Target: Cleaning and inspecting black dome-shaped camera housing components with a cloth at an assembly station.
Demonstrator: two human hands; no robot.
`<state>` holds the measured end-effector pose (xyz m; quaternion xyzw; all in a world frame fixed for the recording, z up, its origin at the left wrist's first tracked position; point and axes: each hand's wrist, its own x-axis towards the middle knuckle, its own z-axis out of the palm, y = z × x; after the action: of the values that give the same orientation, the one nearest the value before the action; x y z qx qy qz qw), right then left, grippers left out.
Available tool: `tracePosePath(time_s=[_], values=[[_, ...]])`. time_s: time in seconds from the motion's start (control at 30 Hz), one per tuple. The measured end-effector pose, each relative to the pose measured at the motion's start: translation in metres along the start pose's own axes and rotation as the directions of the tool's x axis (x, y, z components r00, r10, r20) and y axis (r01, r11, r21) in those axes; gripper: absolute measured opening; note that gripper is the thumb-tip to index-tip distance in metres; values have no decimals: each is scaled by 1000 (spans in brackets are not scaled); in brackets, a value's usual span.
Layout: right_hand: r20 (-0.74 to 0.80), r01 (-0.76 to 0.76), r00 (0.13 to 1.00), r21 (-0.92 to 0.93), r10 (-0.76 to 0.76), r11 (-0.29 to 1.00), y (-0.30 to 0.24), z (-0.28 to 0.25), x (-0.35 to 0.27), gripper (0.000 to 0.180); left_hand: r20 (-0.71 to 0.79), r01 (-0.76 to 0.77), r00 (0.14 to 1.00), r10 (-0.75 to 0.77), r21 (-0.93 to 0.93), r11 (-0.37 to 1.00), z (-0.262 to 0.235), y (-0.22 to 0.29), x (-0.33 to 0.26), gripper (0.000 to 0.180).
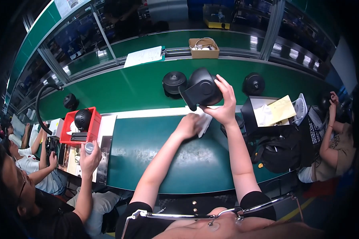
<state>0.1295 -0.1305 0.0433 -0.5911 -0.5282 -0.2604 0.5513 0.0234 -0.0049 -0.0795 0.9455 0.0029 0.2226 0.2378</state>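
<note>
Head view: the right hand (226,106) is holding a black unit (205,85) aloft near the far edge of the green mat (127,151); its fingers are curving partly closed around the shell's right side, with the thumb underneath. The left hand (188,126) is resting low beneath it at a white sheet (205,124), blurred; whether its fingers are gripping the sheet or merely pressing on it cannot be told. The unit is hanging tilted, its flat bracket pointing down to the left. Its shell is appearing stiff and smooth, so it is probably offering a slippery surface, moderate weight and a finish easily scuffed; the broad rounded body is seeming the surest hold, the bracket a weaker one. Just left of the unit, a round black housing (174,83) is standing close, crowding the bracket side. Farther right, another black housing (253,83) is sitting apart. To the right of the forearm, an open box (249,113) holding yellow paper (282,110) and a black bag (277,155) are hemming in the right side. At left, a red bin (95,125) is standing near a co-worker's raised hand (92,159).
</note>
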Motion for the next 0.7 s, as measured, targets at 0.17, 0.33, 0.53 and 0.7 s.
tracePosePath(time_s=[0.17,0.33,0.53,0.7], values=[[-28,-41,999,-23,40,999,4,0,-1,78,-145,224,951,-273,-283,932,13,-4,7,12],[-50,-149,987,87,154,985,16,11,-9,79,-459,-138,646,-610,-856,497,-40,-9,11,6],[231,-498,812,753,536,429,29,39,-30,77,-749,-191,657,-85,-274,943,-73,47,13,21],[385,-576,745,783,545,235,29,46,-37,73,-806,-46,589,51,30,999,-81,43,16,27]])
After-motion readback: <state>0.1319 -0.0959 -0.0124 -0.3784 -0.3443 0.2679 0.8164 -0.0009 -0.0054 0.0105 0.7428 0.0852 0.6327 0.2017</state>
